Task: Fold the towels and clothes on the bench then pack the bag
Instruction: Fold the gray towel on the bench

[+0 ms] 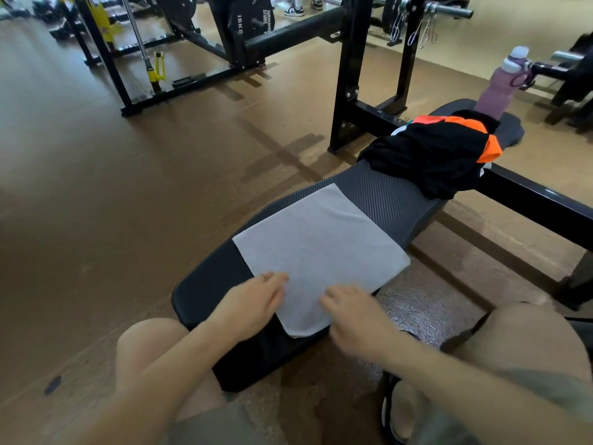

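Both hands, left [253, 300] and right [356, 316], rest spread on the towel's [321, 248] near end on the table [391, 194]; folding is underway, likely needing a pinch of corners next. Clothes [430, 155] wait beyond.

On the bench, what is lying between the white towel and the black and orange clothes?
Nothing: in the head view only bare ribbed bench padding separates the white towel from the black and orange clothes.
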